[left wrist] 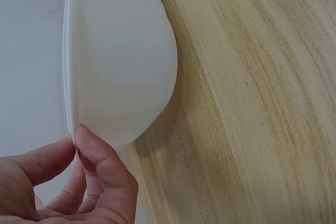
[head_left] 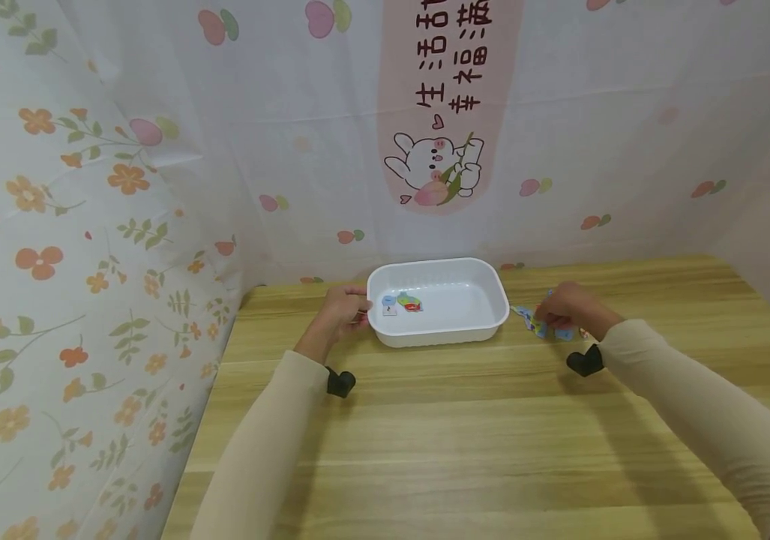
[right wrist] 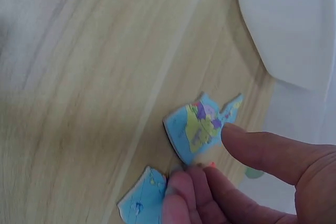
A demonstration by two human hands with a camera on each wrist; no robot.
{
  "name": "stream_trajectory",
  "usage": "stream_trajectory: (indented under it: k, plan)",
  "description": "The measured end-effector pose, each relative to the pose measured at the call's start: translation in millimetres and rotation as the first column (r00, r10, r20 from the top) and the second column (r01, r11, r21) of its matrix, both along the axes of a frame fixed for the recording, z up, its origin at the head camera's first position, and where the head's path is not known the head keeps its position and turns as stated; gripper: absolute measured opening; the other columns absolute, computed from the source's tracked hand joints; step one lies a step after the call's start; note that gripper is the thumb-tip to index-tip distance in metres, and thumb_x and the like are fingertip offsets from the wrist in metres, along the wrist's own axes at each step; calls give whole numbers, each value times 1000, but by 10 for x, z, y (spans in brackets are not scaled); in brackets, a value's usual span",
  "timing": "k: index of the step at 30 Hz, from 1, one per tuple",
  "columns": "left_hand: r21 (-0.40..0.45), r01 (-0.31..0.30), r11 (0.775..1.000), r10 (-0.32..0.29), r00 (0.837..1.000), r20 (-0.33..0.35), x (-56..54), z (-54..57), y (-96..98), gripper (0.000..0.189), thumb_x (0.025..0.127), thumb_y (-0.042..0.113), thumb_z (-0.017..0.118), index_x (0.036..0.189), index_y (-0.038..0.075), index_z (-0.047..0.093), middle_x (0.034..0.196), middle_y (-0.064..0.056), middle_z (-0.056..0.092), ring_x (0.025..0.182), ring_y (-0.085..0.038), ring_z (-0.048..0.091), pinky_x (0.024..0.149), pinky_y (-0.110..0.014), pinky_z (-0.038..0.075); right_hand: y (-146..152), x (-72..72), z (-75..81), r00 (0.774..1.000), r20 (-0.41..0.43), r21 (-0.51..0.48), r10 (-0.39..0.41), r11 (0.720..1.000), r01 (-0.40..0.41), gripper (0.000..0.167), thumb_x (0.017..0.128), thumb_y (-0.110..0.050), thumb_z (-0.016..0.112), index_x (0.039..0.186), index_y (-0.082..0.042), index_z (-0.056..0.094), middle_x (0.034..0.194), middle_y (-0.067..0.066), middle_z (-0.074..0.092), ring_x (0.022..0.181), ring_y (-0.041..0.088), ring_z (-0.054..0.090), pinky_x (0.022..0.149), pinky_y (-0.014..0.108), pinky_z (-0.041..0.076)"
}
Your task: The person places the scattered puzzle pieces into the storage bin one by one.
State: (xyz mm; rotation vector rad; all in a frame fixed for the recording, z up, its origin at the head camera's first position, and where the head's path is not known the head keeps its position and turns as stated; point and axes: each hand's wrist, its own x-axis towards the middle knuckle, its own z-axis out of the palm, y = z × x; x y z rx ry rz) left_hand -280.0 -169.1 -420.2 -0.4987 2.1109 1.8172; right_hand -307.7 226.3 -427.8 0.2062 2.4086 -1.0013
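A white plastic basin (head_left: 438,336) stands against the curtain, and my left hand (head_left: 346,309) holds its left end. In the left wrist view the thumb and fingers (left wrist: 107,166) pinch the thin rim (left wrist: 71,77). To the basin's right, my right hand (head_left: 570,306) is bent down over several flat puzzle pieces. Its thumb (right wrist: 262,148) and fingertips stand apart in the right wrist view, beside a blue piece (right wrist: 195,129) with a yellow and purple map print. Another blue piece (right wrist: 139,198) lies by the fingers, partly hidden.
Inside the basin, towards its left, lie a green and red piece (head_left: 410,302) and a small blue and white piece (head_left: 389,306). A floral curtain (head_left: 121,262) borders the wooden table (head_left: 438,435) at the left and back. Black straps with mounts (head_left: 340,383) are on both wrists.
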Motion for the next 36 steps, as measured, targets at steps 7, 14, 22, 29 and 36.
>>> stream_trajectory:
  k: [7, 14, 22, 29, 36]
  plan:
    - [-2, -1, 1000, 1, 1000, -2, 0, -7, -19, 39, 93, 0, 57, 132, 1, 54, 108, -22, 61, 63, -14, 55, 67, -26, 52, -108, 49, -27, 990, -103, 151, 96, 985, -80, 36, 77, -13, 73, 53, -13, 46, 51, -2, 47, 48, 11, 43, 49, 23, 40]
    - [0, -2, 1000, 2, 1000, -3, -6, 15, -4, 38, 93, 0, 58, 131, 2, 55, 101, -19, 61, 63, -14, 56, 68, -26, 52, -135, 66, -31, 976, -154, 269, 153, 957, -108, 31, 75, -16, 72, 56, -10, 49, 51, 0, 50, 46, 11, 45, 46, 22, 38]
    - [0, -3, 1000, 3, 1000, 2, -21, 20, -4, 38, 93, 0, 58, 131, 1, 55, 101, -19, 61, 62, -14, 55, 68, -27, 52, -137, 3, 14, 992, -77, 207, 98, 975, -80, 39, 75, -13, 74, 53, -16, 41, 49, -3, 43, 49, 11, 47, 52, 25, 48]
    - [-6, -4, 1000, 4, 1000, 0, -2, 20, 4, 39, 93, 0, 58, 131, 1, 55, 98, -17, 62, 64, -15, 56, 70, -29, 52, -111, -88, 92, 1000, 9, 61, -9, 998, 9, 19, 83, -10, 68, 74, 1, 56, 58, 1, 51, 55, 13, 53, 62, 32, 57]
    - [1, -4, 1000, 4, 1000, -5, -2, -7, 0, 39, 92, -1, 58, 131, 1, 55, 94, -16, 62, 64, -15, 56, 65, -26, 51, -2, -150, 225, 998, 45, -117, -53, 991, 58, 24, 90, -7, 62, 98, 15, 60, 73, 8, 66, 67, 19, 68, 75, 38, 59]
